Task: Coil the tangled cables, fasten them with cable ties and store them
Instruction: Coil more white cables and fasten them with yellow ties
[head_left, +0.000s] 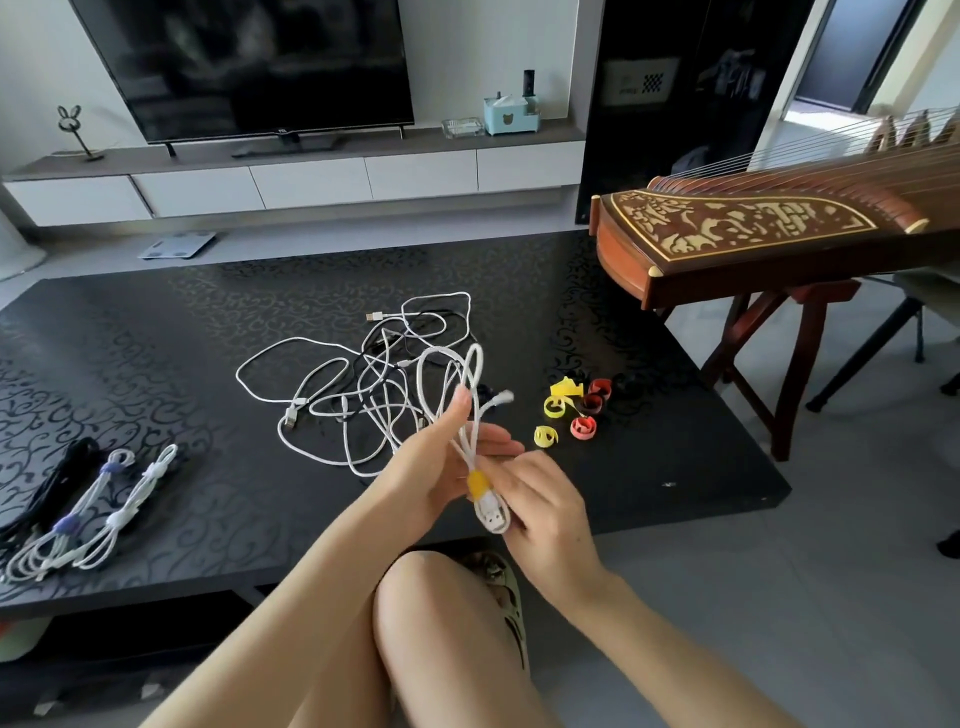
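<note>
**Head view: coiled white cable held in both hands, yellow tie at its lower end**

Both your hands are raised over the near edge of the black patterned bench (156, 338). Your left hand (441, 462) grips a coiled white cable (470, 441), thumb pressed along the strands and fingers curled beneath. The loops stand upward, above the thumb. A yellow tie (477, 486) wraps the coil just above its USB plug. Your right hand (545, 509) has its fingers curled round that plug end; motion blur there, so it seems to pinch at the tie.

On the bench:
- tangled cables (374, 379), white and black, just beyond your hands
- loose ties (571, 410), yellow and red, rolled up, right of the tangle
- tied bundles (93, 514) side by side, far left near edge

A wooden zither (753, 228) stands on its stand at the right.
</note>
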